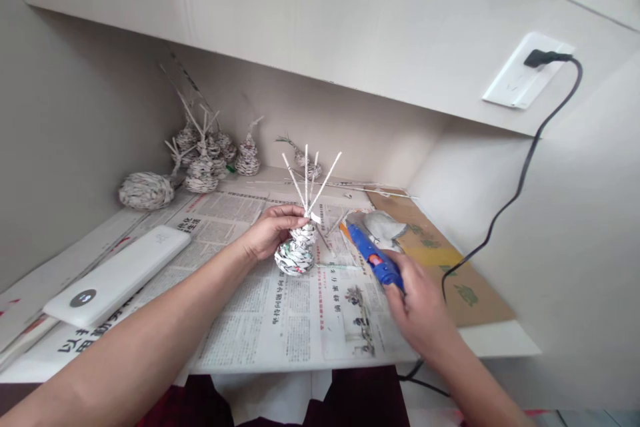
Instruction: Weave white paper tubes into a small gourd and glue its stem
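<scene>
My left hand (274,230) pinches the neck of a small gourd woven from rolled newspaper (295,257). Several thin paper sticks fan upward from its top, and a small loose paper end shows at the neck. In my right hand (413,297) is a blue glue gun (374,257), gripped by its handle. Its orange nozzle points up and left toward the gourd, apart from it. Beyond the nozzle lies a crumpled grey cloth or glove (383,228), partly behind the gun.
Newspaper (240,280) covers the tabletop. A white power bank (120,273) lies at left. Several woven gourds (203,170) stand at the back left. Flattened cardboard (450,280) lies at right. A black cord (520,180) hangs from the wall socket (525,73). Thin paper sticks (345,185) lie at the back.
</scene>
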`<state>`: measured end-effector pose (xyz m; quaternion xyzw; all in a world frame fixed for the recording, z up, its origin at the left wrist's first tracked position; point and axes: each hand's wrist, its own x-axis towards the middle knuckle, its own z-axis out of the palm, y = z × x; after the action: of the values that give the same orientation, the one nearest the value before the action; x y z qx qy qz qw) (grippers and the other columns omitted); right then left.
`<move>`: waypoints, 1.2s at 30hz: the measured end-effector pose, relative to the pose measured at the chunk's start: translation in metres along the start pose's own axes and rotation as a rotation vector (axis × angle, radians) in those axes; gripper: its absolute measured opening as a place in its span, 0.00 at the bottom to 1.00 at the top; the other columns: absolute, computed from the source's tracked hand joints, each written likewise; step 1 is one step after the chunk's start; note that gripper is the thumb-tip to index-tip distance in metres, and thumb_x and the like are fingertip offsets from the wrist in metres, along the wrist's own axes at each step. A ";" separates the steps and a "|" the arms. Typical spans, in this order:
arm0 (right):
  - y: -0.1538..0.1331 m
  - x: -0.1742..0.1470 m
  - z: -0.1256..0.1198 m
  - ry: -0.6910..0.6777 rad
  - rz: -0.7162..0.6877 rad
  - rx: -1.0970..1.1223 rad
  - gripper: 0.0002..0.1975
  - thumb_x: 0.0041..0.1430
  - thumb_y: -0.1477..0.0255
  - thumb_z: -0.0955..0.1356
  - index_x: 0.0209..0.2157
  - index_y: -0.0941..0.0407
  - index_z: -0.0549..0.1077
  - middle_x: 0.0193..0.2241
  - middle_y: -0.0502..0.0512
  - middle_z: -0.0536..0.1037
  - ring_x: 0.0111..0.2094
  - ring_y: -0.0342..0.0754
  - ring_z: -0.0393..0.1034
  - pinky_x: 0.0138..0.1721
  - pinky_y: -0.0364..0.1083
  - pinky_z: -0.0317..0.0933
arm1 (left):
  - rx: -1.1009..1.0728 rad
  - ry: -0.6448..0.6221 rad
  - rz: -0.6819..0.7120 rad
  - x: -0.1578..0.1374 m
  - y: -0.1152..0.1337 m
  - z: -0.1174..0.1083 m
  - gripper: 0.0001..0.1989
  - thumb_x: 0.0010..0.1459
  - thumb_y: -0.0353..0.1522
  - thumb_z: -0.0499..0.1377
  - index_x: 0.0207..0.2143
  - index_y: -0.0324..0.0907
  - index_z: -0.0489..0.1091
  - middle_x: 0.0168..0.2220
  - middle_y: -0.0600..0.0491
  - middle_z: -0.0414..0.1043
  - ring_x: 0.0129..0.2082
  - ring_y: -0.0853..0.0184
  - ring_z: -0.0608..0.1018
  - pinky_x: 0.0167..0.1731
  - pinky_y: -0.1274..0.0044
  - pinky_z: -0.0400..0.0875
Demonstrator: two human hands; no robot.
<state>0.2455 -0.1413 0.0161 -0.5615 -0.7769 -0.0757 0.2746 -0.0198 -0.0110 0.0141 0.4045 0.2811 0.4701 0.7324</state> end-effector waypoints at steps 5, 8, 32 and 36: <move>0.091 -0.012 -0.023 -0.041 0.179 -0.364 0.18 0.65 0.70 0.58 0.55 0.58 0.64 0.42 0.63 0.74 0.40 0.56 0.71 0.40 0.51 0.66 | 0.038 -0.018 0.013 -0.001 -0.002 0.001 0.15 0.37 0.29 0.72 0.29 0.35 0.74 0.25 0.52 0.75 0.22 0.70 0.75 0.24 0.80 0.70; 0.140 -0.028 -0.039 -0.150 0.311 -0.583 0.20 0.63 0.73 0.58 0.56 0.57 0.65 0.34 0.61 0.74 0.31 0.54 0.71 0.30 0.49 0.63 | 0.056 -0.026 0.014 -0.001 -0.003 0.001 0.14 0.38 0.29 0.72 0.29 0.36 0.74 0.24 0.53 0.74 0.22 0.72 0.74 0.24 0.81 0.68; 0.091 -0.007 -0.014 -0.062 0.382 -0.634 0.22 0.62 0.65 0.63 0.52 0.65 0.68 0.41 0.72 0.76 0.44 0.68 0.68 0.41 0.60 0.61 | 0.276 -0.031 0.140 -0.001 -0.008 -0.002 0.14 0.41 0.34 0.71 0.30 0.38 0.74 0.25 0.55 0.72 0.24 0.73 0.71 0.26 0.80 0.64; 0.023 0.032 -0.007 0.079 0.157 -0.108 0.12 0.61 0.63 0.65 0.42 0.53 0.76 0.39 0.58 0.78 0.44 0.56 0.69 0.47 0.54 0.61 | 0.281 -0.038 0.137 -0.002 -0.009 -0.001 0.14 0.42 0.34 0.71 0.30 0.38 0.74 0.25 0.56 0.72 0.23 0.73 0.71 0.26 0.80 0.63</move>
<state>0.2617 -0.1099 0.0344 -0.6313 -0.7138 -0.1176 0.2793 -0.0167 -0.0149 0.0059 0.5303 0.3019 0.4672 0.6398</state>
